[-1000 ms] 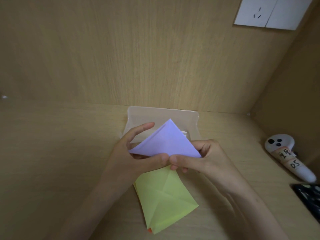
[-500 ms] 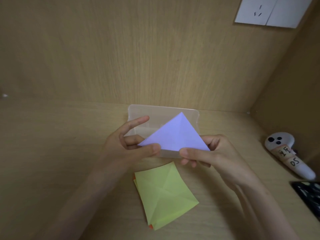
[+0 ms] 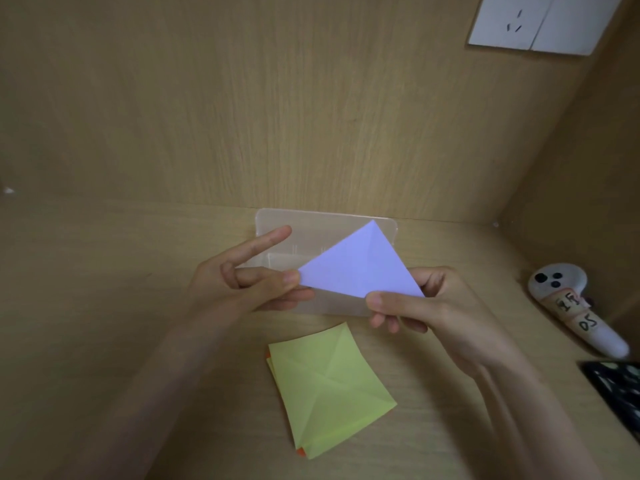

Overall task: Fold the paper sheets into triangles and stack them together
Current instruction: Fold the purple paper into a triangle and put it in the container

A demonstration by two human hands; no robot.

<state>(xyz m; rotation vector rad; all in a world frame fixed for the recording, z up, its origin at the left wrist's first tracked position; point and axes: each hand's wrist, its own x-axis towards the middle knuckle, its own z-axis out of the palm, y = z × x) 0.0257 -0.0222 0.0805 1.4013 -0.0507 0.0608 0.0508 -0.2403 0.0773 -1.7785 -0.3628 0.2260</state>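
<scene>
View from the head camera over a wooden desk [image 3: 104, 306] enclosed by wooden panels. At left, the left hand [image 3: 242, 282] is raised above the desk. Its index finger is stretched out and points up and to the right, and the left corner of the purple triangle [image 3: 360, 268] is pinched between the thumb tip and the fingers curled beneath it. Behind the hands, a clear plastic box [image 3: 311, 223] is set against the back panel; what it holds cannot be told. The purple triangle, a sheet folded once with a faint crease near its apex, is held in the air in front of the box, apex upward and long edge sloping down to the right. Below it, a stack of yellow sheets [image 3: 329, 386] is laid flat on the desk, creased along its diagonals, with an orange corner [image 3: 302, 452] exposed at its lower edge. The lower right edge of the triangle is pinched by the right hand [image 3: 433, 306], thumb on top and fingers curled behind. Farther right, a white controller [image 3: 571, 299] bearing handwritten labels is laid on the desk, with a dark patterned object [image 3: 616, 389] cut off by the frame just below it. A white wall socket [image 3: 530, 22] is mounted at upper right.
</scene>
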